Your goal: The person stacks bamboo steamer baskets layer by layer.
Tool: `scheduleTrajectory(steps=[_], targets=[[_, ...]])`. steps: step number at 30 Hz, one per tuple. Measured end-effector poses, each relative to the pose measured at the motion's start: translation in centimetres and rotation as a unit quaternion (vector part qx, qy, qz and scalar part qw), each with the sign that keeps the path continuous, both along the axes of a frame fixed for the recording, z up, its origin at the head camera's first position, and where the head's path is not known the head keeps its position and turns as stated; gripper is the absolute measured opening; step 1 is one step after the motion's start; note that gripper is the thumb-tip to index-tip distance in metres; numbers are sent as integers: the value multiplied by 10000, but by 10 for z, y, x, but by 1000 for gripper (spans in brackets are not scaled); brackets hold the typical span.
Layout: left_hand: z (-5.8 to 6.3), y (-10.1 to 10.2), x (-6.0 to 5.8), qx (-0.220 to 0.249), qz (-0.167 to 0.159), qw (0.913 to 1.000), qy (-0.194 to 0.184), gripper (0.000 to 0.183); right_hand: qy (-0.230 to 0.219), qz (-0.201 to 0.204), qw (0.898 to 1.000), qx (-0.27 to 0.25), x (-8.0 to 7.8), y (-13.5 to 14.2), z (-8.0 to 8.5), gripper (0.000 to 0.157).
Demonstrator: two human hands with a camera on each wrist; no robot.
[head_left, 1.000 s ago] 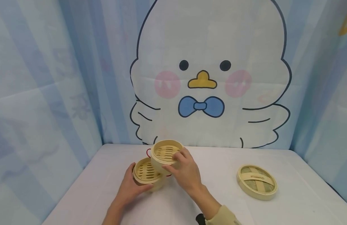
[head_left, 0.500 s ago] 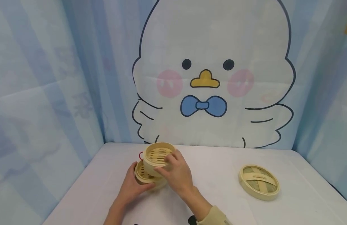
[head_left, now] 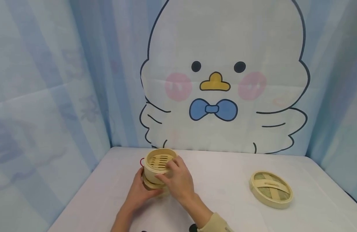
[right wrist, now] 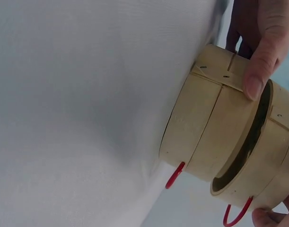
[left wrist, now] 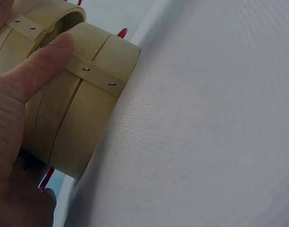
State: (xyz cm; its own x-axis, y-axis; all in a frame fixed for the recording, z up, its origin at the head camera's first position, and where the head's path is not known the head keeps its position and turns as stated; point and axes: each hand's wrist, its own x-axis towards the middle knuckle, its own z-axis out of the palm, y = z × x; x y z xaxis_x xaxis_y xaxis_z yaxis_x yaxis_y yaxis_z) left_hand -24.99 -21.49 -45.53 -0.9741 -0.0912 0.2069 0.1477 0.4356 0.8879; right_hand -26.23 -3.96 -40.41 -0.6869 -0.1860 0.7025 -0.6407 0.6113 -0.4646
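Note:
Two small round bamboo steamer baskets are together left of centre in the head view. The lower basket (right wrist: 198, 111) stands on the white table, and my left hand (head_left: 137, 192) grips its side, thumb near the rim. Above it is the upper basket (head_left: 153, 172), its slatted bottom seen from above, held at the near right rim by my right hand (head_left: 178, 183). In the right wrist view the upper basket tilts against the lower one, a dark gap opening between their rims. Both carry red loops. Most of the lower basket's inside is hidden.
A round bamboo steamer lid (head_left: 271, 190) with a strap handle lies on the right of the white table (head_left: 219, 190). Behind the table hangs a pale blue curtain (head_left: 178, 135) with a cartoon bird. Small black objects show at the near edge.
My right hand has brought the upper basket left and slightly down, over the lower basket. The left hand keeps its hold. The head view has shifted a little.

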Motion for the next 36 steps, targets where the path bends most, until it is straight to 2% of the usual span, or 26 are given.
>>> scheduleTrajectory(steps=[14, 28, 36], targets=[[0, 1, -1, 73, -59, 9998, 166, 119, 90, -32, 10000, 11, 2, -6, -4, 42], [-1, 2, -2, 41, 110, 9999, -37, 123, 101, -148, 9996, 237, 5, -9, -9, 43], [0, 1, 0, -95, 154, 9998, 33, 122, 151, -140, 9993, 305, 4, -10, -11, 44]])
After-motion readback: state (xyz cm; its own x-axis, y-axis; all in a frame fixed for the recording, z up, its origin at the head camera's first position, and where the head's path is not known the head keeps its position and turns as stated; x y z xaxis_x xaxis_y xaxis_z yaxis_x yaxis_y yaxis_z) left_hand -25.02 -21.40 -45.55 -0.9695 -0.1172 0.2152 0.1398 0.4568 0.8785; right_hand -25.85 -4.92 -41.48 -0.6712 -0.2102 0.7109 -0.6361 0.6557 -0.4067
